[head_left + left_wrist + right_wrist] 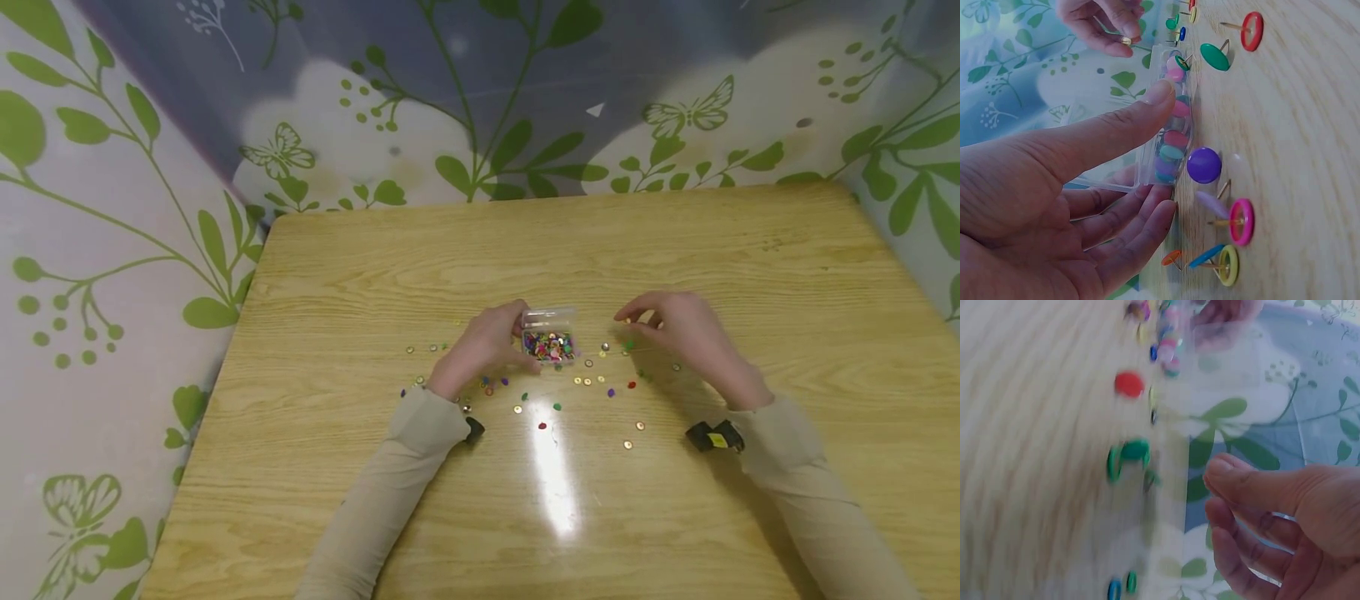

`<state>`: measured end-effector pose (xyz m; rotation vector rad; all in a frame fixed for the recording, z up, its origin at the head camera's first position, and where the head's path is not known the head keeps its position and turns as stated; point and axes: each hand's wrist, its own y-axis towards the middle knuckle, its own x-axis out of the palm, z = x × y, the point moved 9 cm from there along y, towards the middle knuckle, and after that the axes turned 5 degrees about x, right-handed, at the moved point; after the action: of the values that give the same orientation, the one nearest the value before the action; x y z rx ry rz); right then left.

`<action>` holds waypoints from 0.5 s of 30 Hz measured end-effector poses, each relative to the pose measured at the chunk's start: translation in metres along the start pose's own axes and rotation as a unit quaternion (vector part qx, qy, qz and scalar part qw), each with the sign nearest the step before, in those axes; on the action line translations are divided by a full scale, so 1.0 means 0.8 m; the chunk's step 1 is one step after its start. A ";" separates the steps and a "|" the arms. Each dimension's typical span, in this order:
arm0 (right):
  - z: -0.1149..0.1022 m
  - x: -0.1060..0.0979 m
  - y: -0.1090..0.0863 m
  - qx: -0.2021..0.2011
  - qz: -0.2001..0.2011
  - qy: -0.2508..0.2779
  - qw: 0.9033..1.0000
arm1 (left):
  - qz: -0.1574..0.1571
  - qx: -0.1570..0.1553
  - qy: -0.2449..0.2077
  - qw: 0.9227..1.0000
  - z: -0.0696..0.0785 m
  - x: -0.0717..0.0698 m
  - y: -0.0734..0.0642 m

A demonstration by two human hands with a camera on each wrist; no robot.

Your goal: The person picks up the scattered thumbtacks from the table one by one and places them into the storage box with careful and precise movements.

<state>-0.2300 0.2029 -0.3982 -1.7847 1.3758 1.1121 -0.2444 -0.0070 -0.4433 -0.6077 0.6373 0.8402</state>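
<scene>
A small clear plastic box (549, 360) of colourful thumbtacks sits on the table, its see-through lid (549, 317) raised at the back. My left hand (487, 337) holds it from the left side, thumb along the near wall and fingers behind, as the left wrist view shows. To the right of the box, my right hand (686, 333) is raised over the table. Between its thumb and fingertips it pinches a gold-coloured thumbtack (1126, 40). A purple thumbtack (1204, 165) and a pink one (1242, 222) lie close to my left fingers.
Loose thumbtacks are scattered around the box, among them a red one (542, 426), a green one (557, 407) and a gold one (627, 445). The wooden table (360, 275) meets a leaf-patterned wall covering (420, 125) at the back and sides.
</scene>
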 end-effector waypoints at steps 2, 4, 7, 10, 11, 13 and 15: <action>-0.013 0.003 -0.001 -0.018 -0.006 0.006 1.000 | -0.001 0.000 0.002 1.000 0.000 0.000 0.000; -0.025 0.006 0.000 -0.031 -0.008 0.006 0.999 | -0.002 0.000 0.004 1.000 0.000 0.000 0.000; -0.044 0.011 0.002 -0.048 -0.006 0.002 0.999 | 0.001 0.003 0.008 1.000 0.001 -0.001 -0.001; -0.061 0.017 0.006 -0.068 -0.001 -0.002 0.998 | 0.006 0.006 0.009 1.000 0.002 -0.002 -0.002; -0.066 0.018 0.007 -0.075 0.000 0.000 0.997 | 0.007 0.007 0.009 1.000 0.002 -0.003 -0.002; -0.076 0.022 0.010 -0.088 0.000 0.002 0.996 | 0.009 0.007 0.008 1.000 0.002 -0.003 -0.002; -0.083 0.026 0.012 -0.096 0.001 0.006 0.995 | 0.010 0.009 0.009 1.000 0.003 -0.003 -0.002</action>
<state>-0.2208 0.1342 -0.3859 -1.9281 1.3145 1.2733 -0.2439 -0.0076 -0.4397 -0.5949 0.6673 0.8478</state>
